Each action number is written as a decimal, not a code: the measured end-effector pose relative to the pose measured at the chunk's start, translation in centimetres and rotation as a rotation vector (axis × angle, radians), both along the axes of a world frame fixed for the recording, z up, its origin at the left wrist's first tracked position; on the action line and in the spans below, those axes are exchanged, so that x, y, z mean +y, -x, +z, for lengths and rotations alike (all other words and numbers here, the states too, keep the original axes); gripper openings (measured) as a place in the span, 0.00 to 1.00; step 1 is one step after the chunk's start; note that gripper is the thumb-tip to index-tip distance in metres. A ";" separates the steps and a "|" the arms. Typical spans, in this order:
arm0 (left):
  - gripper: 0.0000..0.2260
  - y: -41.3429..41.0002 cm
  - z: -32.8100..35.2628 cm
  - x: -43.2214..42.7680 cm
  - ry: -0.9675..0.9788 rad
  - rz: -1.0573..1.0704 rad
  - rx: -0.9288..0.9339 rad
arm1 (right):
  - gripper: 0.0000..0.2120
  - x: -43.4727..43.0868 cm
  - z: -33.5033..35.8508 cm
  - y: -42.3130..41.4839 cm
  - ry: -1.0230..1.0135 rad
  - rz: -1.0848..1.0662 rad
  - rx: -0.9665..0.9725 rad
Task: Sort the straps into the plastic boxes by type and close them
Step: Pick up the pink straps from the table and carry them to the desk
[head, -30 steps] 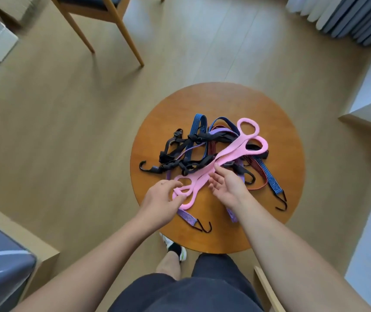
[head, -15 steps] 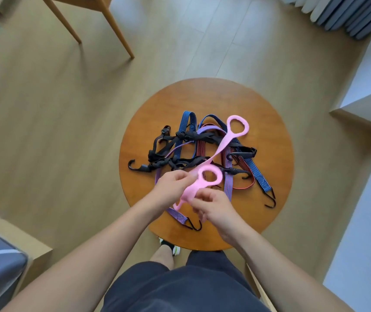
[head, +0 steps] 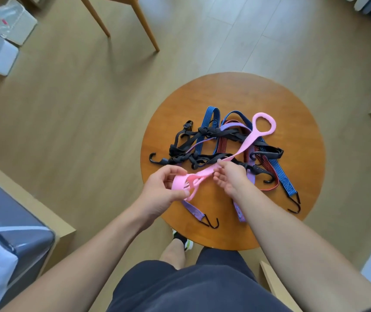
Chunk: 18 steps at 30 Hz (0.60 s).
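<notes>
A pink rubber strap (head: 249, 140) with loop ends stretches from the pile toward me. My left hand (head: 164, 192) grips its folded near end at the table's front left edge. My right hand (head: 229, 176) pinches the band a little farther along. Its far loop lies on the pile near the table's back. Under it sits a tangle of black webbing straps (head: 193, 143), blue bungee cords (head: 280, 174), a red bungee cord (head: 222, 145) and purple bungee cords (head: 194, 211) with black hooks, all on the round wooden table (head: 297, 122).
Clear plastic boxes (head: 4, 37) lie on the floor at the far left. A wooden chair's legs (head: 148, 30) stand behind the table. A grey padded seat (head: 11, 226) on a wooden base is at my left. My leg and shoe show below the table edge.
The near end of the pink strap has been folded up into my left hand. My right hand has slid farther along the band. The camera view has shifted left.
</notes>
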<state>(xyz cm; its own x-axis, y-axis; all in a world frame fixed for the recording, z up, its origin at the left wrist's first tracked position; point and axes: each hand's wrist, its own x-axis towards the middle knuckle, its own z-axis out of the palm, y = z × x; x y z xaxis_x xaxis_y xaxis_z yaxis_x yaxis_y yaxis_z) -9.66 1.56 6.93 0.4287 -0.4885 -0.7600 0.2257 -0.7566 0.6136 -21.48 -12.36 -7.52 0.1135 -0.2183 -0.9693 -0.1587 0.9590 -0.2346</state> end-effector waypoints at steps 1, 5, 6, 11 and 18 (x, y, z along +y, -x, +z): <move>0.23 0.0 0.2 0.0 -0.011 -0.021 -0.034 | 0.05 -0.1 -0.4 -0.4 0.007 -0.012 0.006; 0.23 -0.1 0.9 0.4 -0.015 -0.054 -0.118 | 0.06 -0.2 -0.9 -0.6 0.109 -0.049 0.077; 0.23 -0.3 1.2 0.6 -0.011 -0.054 -0.121 | 0.06 -0.1 -0.7 -0.4 0.135 -0.055 0.080; 0.19 -1.2 2.0 1.1 0.006 -0.042 -0.139 | 0.01 0.6 1.4 0.6 0.330 -0.013 0.072; 0.15 -2.2 4.1 1.0 0.075 -0.041 -0.233 | 0.08 1.1 7.9 2.4 0.561 0.134 -0.112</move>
